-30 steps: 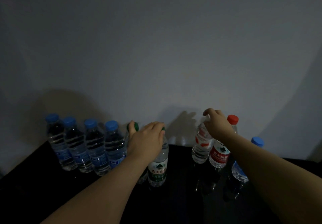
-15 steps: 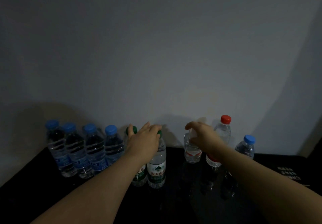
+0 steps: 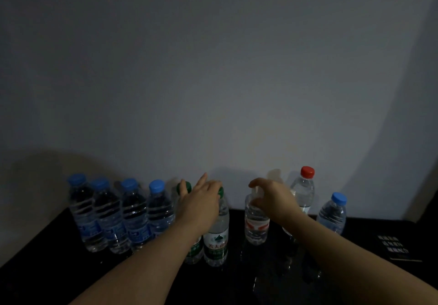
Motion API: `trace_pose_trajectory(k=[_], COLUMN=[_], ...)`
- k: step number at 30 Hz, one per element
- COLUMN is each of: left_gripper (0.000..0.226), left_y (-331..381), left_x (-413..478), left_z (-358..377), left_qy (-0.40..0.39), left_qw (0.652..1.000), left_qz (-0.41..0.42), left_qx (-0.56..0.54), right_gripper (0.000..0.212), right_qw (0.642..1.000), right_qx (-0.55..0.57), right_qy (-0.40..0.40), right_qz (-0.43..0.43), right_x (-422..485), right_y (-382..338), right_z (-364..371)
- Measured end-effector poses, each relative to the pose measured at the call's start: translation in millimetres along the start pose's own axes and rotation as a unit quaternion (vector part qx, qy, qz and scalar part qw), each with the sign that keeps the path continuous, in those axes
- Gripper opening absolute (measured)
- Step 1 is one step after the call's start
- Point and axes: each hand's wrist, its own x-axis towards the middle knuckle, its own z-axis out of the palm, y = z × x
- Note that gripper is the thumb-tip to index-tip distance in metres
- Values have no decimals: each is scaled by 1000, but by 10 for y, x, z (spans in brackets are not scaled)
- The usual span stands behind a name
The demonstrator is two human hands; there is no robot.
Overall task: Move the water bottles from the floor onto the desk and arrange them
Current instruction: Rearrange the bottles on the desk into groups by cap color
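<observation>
Desk [image 3: 47, 271], black and glossy, against grey wall [image 3: 213, 72]

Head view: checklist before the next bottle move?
1. Bottles upright on desk: ok.
2. Left hand rests on both green-capped bottles: ok.
3. Right hand curled round the red-labelled bottle at its neck: ok.
4. Row closed up: not ok; a gap separates the green-capped bottles from the red-labelled bottle.
5. Red-capped bottle clear of right arm: cannot tell, arm hides its base.
6. Floor emptied: cannot tell, out of view.
</observation>
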Motion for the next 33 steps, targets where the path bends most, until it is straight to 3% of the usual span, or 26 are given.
trace_pose_trajectory(k=[8,26,33], left_gripper=[41,38,40], left_y=[-5,-18,-6], left_x=[8,12,8], left_z=[10,4,3], left_qy=[-5,-13,-9], left_qw=[1000,1000,1000], left_qz=[4,-2,-7], left_qx=[0,-20,-14], right_gripper=[45,50,44], right_qw=[997,994,999], right_qx=[76,75,35], right_qy=[-1,-80,-19], right_qz=[3,-26,31], right_x=[-41,-37,7], right_y=[-118,-101,-50], right_z=[1,71,52])
